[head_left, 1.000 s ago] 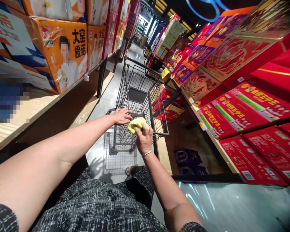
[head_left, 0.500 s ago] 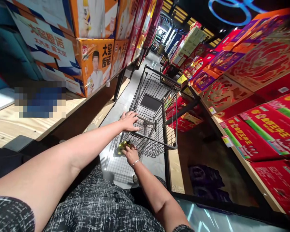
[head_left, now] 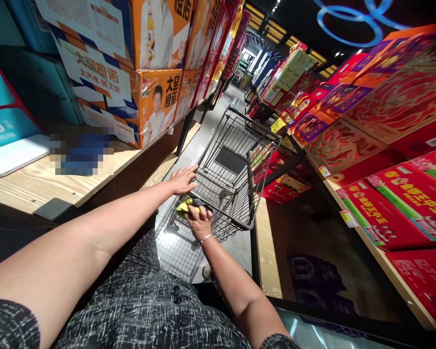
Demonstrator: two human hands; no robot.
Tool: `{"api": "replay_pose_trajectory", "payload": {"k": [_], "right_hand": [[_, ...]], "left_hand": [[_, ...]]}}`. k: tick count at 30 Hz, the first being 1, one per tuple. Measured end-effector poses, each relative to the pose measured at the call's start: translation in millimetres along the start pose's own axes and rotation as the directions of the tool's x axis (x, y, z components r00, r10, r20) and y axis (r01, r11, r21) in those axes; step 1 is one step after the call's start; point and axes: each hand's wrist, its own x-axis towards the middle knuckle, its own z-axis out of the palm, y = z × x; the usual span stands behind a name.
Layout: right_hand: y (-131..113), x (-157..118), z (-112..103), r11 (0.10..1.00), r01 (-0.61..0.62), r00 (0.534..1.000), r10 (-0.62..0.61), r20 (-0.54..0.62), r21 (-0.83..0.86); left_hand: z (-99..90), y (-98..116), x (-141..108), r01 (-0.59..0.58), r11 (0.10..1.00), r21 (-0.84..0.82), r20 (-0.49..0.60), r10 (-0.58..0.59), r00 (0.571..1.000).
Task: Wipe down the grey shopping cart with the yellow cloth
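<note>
A dark wire shopping cart stands in front of me, tilted in the view. My left hand lies at its near left corner, fingers stretched out and touching the rim. Just below, my right hand, with a thin bracelet at the wrist, has its fingers closed around a soft yellow-and-black bundle. The bundle looks like a work glove and is beside the cart's near rim. Part of it is hidden behind my fingers. The wire basket shows through to its grid floor.
Orange drink cartons are stacked on a wooden shelf to the left, close to the cart. Red gift boxes fill the shelves at right. Between them a tiled aisle runs forward. Dark purple packs sit low at right.
My right hand has raised the yellow-and-black bundle toward the cart's near rim. My left hand has shifted left to the cart's corner. The view has turned slightly left.
</note>
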Motion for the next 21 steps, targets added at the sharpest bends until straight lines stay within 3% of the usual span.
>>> {"api": "replay_pose_trajectory", "payload": {"k": [4, 8, 10, 13, 16, 18, 21], "right_hand": [[-29.0, -3.7, 33.9, 0.997, 0.045, 0.943, -0.063, 0.326, 0.061], [-39.0, -3.7, 38.8, 0.995, 0.046, 0.903, -0.081, 0.422, 0.094], [-34.4, -0.7, 27.2, 0.989, 0.110, 0.911, -0.140, 0.387, 0.097], [-18.2, 4.1, -9.3, 0.980, 0.192, 0.952, -0.200, 0.230, 0.059], [0.3, 6.7, -54.6, 0.995, 0.100, 0.995, -0.100, 0.026, -0.010], [9.6, 7.0, -74.2, 0.999, -0.005, 0.997, 0.002, -0.077, -0.039], [15.4, 2.9, -70.3, 0.998, -0.049, 0.994, 0.044, -0.099, -0.049]], "left_hand": [[3.7, 0.9, -1.4, 0.056, 0.998, -0.001, -0.039, -0.056, 0.998], [5.8, 4.8, -0.8, 0.070, 0.997, -0.015, -0.053, -0.071, 0.996], [5.7, 5.1, -0.3, 0.068, 0.997, -0.032, -0.053, -0.069, 0.996], [5.9, 1.9, 0.5, 0.045, 0.998, -0.047, -0.056, -0.047, 0.997], [6.3, -3.4, 0.0, 0.005, 0.999, -0.053, -0.057, -0.008, 0.998], [5.6, -6.0, -1.6, -0.016, 0.998, -0.055, -0.051, 0.013, 0.999], [3.1, -7.0, -5.0, -0.017, 0.999, -0.051, -0.037, 0.015, 0.999]]}}
